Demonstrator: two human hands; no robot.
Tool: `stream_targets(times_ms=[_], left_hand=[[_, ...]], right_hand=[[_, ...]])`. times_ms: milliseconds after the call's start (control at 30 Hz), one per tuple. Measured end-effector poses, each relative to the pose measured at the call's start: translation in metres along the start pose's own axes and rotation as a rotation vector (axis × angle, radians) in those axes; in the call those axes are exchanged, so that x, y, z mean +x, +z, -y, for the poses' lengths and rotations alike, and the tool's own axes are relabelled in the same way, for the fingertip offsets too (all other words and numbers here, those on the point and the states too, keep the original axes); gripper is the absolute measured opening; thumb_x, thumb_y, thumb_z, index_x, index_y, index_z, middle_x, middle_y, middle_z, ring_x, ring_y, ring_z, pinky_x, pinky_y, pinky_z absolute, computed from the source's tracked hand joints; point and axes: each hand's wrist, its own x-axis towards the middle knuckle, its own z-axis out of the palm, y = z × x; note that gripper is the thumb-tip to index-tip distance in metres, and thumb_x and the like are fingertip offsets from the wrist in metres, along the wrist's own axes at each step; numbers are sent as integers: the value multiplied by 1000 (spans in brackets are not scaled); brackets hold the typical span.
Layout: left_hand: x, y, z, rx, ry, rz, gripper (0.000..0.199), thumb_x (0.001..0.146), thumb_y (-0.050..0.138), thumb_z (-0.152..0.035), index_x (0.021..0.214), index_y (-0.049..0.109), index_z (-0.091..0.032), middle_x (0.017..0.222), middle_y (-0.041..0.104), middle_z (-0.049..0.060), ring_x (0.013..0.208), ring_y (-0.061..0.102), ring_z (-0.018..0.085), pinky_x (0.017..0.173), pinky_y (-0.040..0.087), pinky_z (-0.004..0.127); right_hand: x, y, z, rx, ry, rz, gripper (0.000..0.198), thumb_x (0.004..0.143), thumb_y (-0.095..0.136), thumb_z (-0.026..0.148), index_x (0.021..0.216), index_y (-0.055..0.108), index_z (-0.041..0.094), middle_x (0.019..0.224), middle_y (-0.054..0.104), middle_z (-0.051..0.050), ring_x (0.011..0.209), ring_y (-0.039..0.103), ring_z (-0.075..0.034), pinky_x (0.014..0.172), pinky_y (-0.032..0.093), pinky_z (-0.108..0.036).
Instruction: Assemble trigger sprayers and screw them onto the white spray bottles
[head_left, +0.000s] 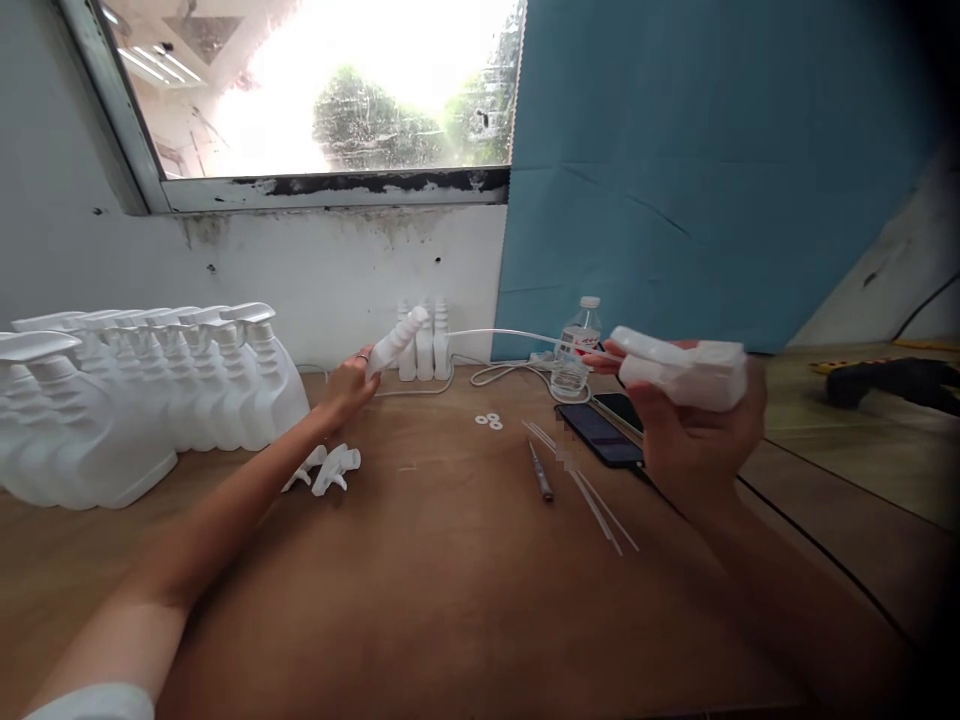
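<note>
My left hand [349,390] is closed round a white plastic bottle [399,340] with a ribbed neck, tilted so its mouth points up and right. On the right, my right hand [694,450] grips a white trigger spray head [686,372]. A thin clear dip tube [504,331] runs left from that head, its free end near the bottle's neck but apart from it. Below my left forearm lie loose white spray triggers [336,470]. Several small white washers [491,422] and several thin straight tubes [589,495] rest on the table between my hands.
White spray bottles [217,385] stand in a row at the left. Narrow white bottles [424,350] stand by the wall, and a water bottle [576,350] stands near a cable. Phones [600,436] and a slim pointed tool [540,472] lie on the brown table [420,600].
</note>
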Motion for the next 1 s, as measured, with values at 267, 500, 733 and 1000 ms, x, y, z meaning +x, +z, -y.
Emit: stream_targets(times_ms=[267, 500, 733, 1000], left_hand=[[-25, 0, -11, 53, 140, 13, 50, 88, 48, -26, 137, 45, -18, 123, 63, 13, 110, 61, 30, 88, 51, 36], [-32, 2, -15, 42, 239, 9, 50, 88, 49, -24, 137, 44, -19, 133, 57, 10, 119, 56, 25, 98, 48, 34], [-33, 3, -15, 22, 257, 27, 51, 87, 48, -23, 138, 43, -17, 134, 56, 11, 122, 54, 24, 102, 46, 35], [-33, 4, -11, -36, 217, 62, 52, 85, 50, -20, 136, 46, -18, 135, 55, 12, 123, 53, 27, 105, 43, 38]], right_hand=[[0, 3, -4, 68, 54, 21, 39, 80, 65, 5, 112, 57, 28, 103, 71, -3, 97, 70, -22, 89, 57, -43], [-4, 3, -3, 10, 176, 55, 34, 80, 68, 11, 108, 57, 27, 104, 71, -4, 93, 71, -23, 92, 54, -44], [6, -2, -3, 94, 72, -85, 32, 78, 70, 16, 105, 59, 27, 94, 73, -2, 85, 72, -24, 85, 57, -51], [4, -5, -5, 34, 110, -66, 35, 72, 75, 19, 100, 57, 27, 88, 73, -5, 80, 72, -28, 77, 58, -51]])
